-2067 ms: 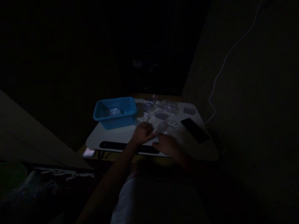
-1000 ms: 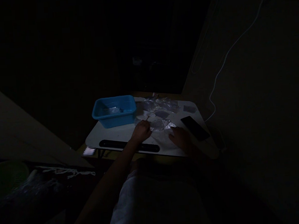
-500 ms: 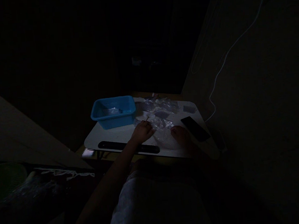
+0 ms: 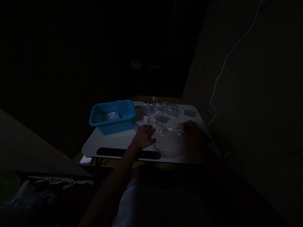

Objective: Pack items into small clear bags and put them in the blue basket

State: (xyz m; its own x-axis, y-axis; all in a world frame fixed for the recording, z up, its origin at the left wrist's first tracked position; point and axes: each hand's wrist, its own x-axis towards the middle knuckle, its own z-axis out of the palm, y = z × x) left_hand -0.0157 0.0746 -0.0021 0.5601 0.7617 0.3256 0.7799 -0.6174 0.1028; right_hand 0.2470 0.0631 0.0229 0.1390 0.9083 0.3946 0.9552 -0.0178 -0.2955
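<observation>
In the head view, my left hand point(image 4: 143, 137) lies on the white table point(image 4: 114, 139) with its fingers spread, close to some crumpled clear plastic. My right hand point(image 4: 193, 131) is dim, with its fingers closed on the edge of a clear plastic bag point(image 4: 179, 129). Between the hands lies more crumpled clear plastic point(image 4: 162, 129). A flat greyish rectangle point(image 4: 162, 119) lies just beyond it. The dark phone-like slab point(image 4: 207, 138) is mostly covered by my right hand and forearm.
A blue plastic basin point(image 4: 118, 125) stands at the table's left, with something clear inside. Clear plastic packets point(image 4: 168, 109) lie along the far edge. Another flat rectangle point(image 4: 190, 113) is at the far right. A white cable point(image 4: 225, 61) hangs along the right wall. The room is very dark.
My right hand has moved right, over the dark slab, pulling clear plastic with it. My left hand has spread its fingers on the table. The view has shifted slightly.
</observation>
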